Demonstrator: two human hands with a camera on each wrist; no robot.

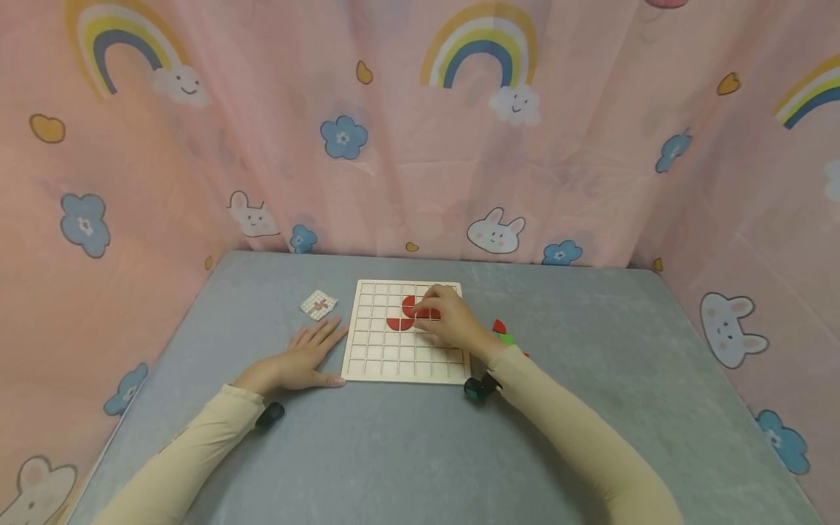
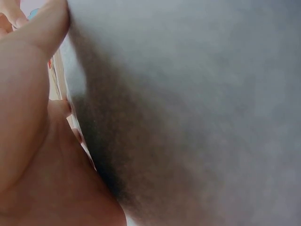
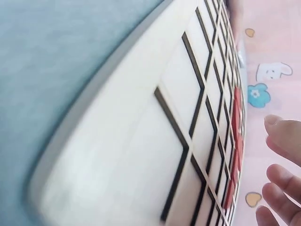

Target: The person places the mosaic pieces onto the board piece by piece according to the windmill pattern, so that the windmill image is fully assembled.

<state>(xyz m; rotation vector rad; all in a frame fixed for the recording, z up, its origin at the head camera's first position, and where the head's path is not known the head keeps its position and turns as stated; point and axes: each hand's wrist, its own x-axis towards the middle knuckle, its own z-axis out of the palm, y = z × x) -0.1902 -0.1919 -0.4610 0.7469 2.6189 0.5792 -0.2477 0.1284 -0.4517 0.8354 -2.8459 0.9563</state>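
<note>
A pale wooden grid board (image 1: 380, 352) lies flat on the table, with several red curved pieces (image 1: 394, 324) in its upper middle cells. My left hand (image 1: 303, 359) rests spread on the table, thumb and fingertips at the board's left edge; close up, the left wrist view shows the hand (image 2: 28, 122). Above the red pieces is my right hand (image 1: 451, 321), covering part of them. In the right wrist view the hand (image 3: 286, 174) has thumb and fingers apart and slightly bent, no piece visible between them, beyond the board (image 3: 108, 155) and its red pieces (image 3: 236, 117).
A small patterned card (image 1: 315, 305) lies left of the board, beyond my left hand. Right of the board, partly behind my right forearm, are a loose red piece (image 1: 499, 327) and a green piece (image 1: 507, 339). A pink patterned curtain (image 1: 394, 197) surrounds the table's back and sides.
</note>
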